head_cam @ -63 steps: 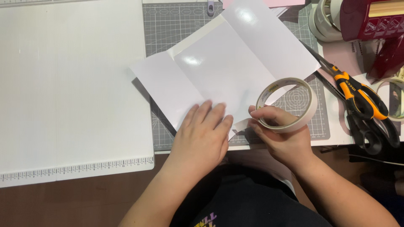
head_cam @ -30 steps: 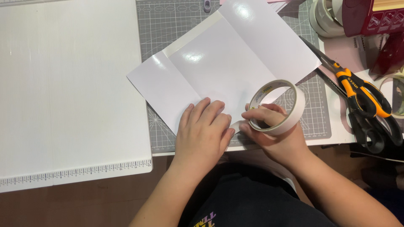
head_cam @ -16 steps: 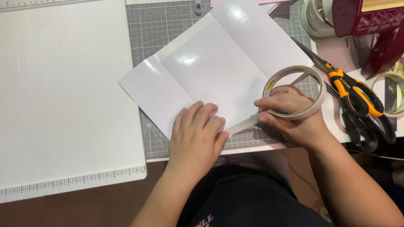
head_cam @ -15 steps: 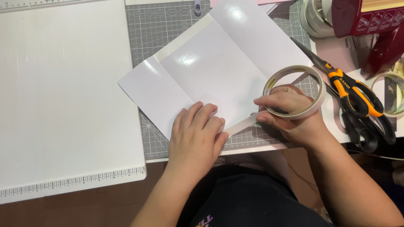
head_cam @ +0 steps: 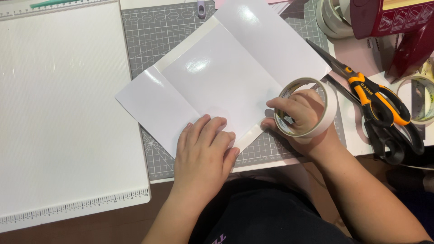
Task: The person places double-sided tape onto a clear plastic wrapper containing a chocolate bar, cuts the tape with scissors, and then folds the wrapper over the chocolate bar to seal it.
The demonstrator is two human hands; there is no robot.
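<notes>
The right hand [head_cam: 302, 118] has its fingers curled through and around a roll of white double-sided tape [head_cam: 308, 107], gripping it at the lower right edge of a glossy white folded card [head_cam: 226, 77], while the left hand [head_cam: 204, 151] lies flat with fingers together, pressing down the card's near corner. The card sits crooked on a grey gridded cutting mat [head_cam: 153, 34], with a large white scoring board [head_cam: 58, 108] to its left. Just right of the tape lie orange-and-black scissors [head_cam: 375, 106], and beyond them a dark red tape dispenser [head_cam: 398, 27] and spare tape rolls [head_cam: 332, 18].
</notes>
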